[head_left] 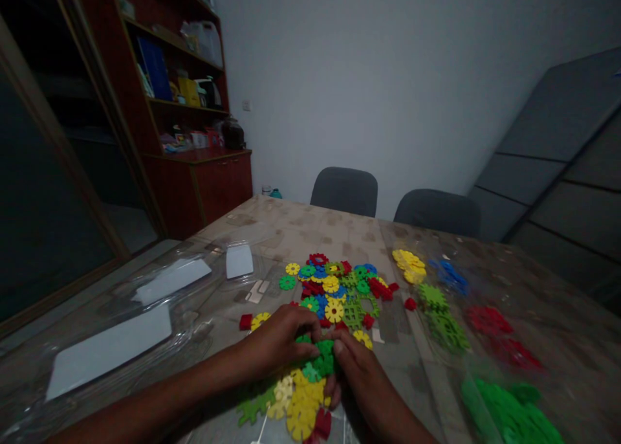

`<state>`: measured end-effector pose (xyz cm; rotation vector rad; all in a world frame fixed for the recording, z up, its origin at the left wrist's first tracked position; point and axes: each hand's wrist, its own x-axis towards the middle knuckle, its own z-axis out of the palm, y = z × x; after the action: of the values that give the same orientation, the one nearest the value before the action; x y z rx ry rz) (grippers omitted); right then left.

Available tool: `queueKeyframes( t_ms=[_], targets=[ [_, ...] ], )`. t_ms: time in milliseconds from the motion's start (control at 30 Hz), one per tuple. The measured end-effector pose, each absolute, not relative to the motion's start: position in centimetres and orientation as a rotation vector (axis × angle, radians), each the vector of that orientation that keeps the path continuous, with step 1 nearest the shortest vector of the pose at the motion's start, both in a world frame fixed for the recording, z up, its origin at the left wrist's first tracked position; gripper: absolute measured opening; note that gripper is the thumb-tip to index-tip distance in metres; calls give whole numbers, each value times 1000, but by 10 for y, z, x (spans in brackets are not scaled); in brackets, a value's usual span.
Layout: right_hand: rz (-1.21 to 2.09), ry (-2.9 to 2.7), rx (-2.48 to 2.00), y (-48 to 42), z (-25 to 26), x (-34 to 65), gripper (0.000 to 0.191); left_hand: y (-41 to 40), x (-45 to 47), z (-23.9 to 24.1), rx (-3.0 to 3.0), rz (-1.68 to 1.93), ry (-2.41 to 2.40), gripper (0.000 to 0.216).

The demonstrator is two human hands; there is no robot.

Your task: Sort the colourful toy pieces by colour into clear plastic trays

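Green plastic pieces (325, 360) held between left hand (286, 337) and right hand (361, 366) above table (291, 217).
Green pieces sit directly between the two hands, gripped from both sides; left fingers are curled, with the thumb against the pieces; right hand is part-closed, thumb on top, fingertips partly hidden. Exact grip on each piece cannot be told. Yellow pieces (305, 402) are seen just below the held ones, with a red block (323, 423) beside them. A mixed-colour pile (334, 310) is spread just beyond the hands. Loose green pieces (514, 415) are placed well apart, to the right.
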<state>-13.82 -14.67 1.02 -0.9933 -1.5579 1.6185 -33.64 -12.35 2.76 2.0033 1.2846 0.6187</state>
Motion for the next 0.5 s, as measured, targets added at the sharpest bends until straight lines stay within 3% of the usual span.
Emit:
queueKeyframes(
  t_ms=[200, 400, 500],
  targets=[
    [1673, -1529, -1023, -144, 8, -139, 52, -123, -342, 37, 1890, 615, 1110, 15],
    [1666, -1522, -1064, -145, 11, -140, 42, -121, -354, 57, 1847, 418, 952, 50],
    [1662, -1539, -1069, -146, 13, -141, 35, -125, -359, 66, 1923, 287, 1019, 48]
  ],
)
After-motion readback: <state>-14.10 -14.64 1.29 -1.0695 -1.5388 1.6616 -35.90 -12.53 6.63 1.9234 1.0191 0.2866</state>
